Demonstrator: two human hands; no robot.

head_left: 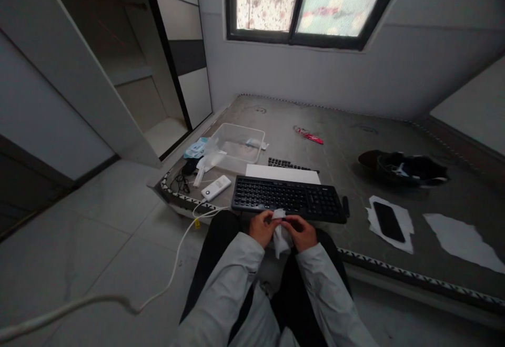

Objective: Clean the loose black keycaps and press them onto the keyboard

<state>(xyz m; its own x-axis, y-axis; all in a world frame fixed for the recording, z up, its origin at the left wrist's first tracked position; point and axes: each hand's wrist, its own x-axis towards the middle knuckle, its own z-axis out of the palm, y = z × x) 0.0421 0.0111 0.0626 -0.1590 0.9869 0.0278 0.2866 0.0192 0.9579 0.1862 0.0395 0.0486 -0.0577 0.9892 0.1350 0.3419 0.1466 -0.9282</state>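
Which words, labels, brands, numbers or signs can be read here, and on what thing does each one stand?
No text can be read with certainty.
Keyboard: key legends too small to read.
Red strip: pale marks, too blurred to read.
White power bank: dark round mark, no readable text.
Yellow cable tag: too small to read.

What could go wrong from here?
The keyboard lies close to the front edge of the padded surface, so a bump from a knee might tip it off. The white cable hangs over that edge beside a leg; a snag could perhaps drag the white device near it. And the small black pieces behind the white sheet look loose, so a brush of the hand might scatter them.
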